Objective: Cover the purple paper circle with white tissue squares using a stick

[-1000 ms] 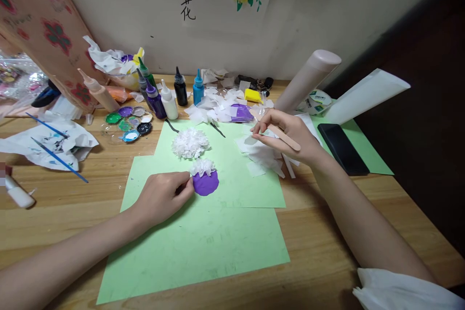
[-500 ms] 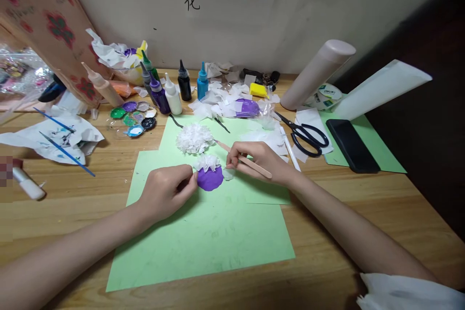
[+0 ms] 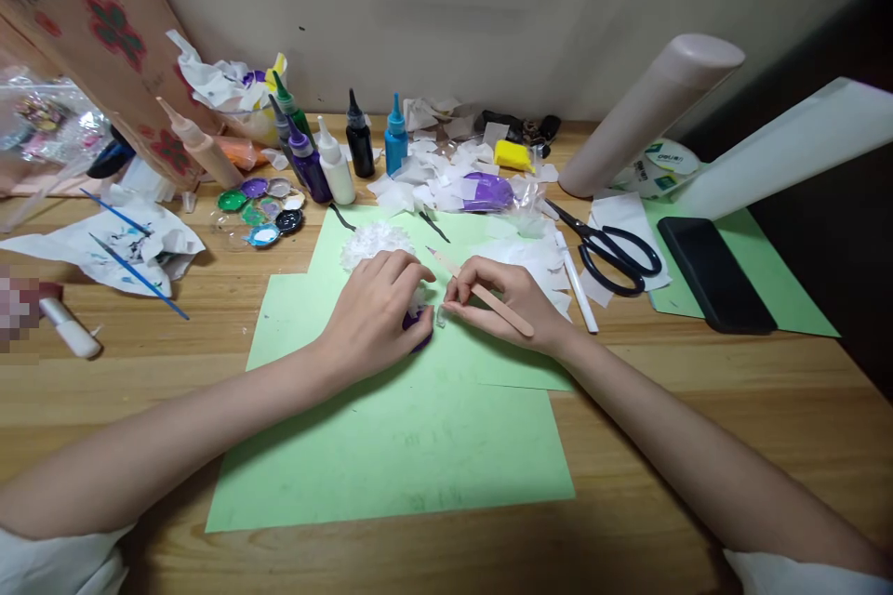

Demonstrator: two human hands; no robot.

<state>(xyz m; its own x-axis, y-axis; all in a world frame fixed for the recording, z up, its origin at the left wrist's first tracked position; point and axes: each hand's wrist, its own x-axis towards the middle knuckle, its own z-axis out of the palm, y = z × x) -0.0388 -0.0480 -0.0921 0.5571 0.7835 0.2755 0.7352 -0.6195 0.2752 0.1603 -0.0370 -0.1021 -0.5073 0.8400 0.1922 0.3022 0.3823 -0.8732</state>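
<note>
My left hand [image 3: 380,311] reaches over a purple clay disc [image 3: 417,335], its thumb and index finger apart. The hand hides most of the disc and the white ruffled paper on it. My right hand [image 3: 499,297] is closed around a flat wooden stick [image 3: 506,311] with a pointed far end. Its thumb and fingertip also pinch a small whitish paper scrap [image 3: 441,316] just right of the disc. Behind my left hand lies a fluffy white paper flower [image 3: 373,242] on the green paper [image 3: 391,446].
Black-handled scissors [image 3: 614,251], a white pen [image 3: 578,284] and a phone [image 3: 715,274] lie at right. Behind stand paint bottles [image 3: 339,167], torn white paper [image 3: 419,172] and a tall bottle [image 3: 652,116]. Blue brushes [image 3: 139,279] and a paint palette [image 3: 261,209] are at left.
My left hand has moved right and forward, from the disc's left edge to over it, and its fingers have spread. My right hand keeps the stick and scrap. The camera view has tilted down slightly.
</note>
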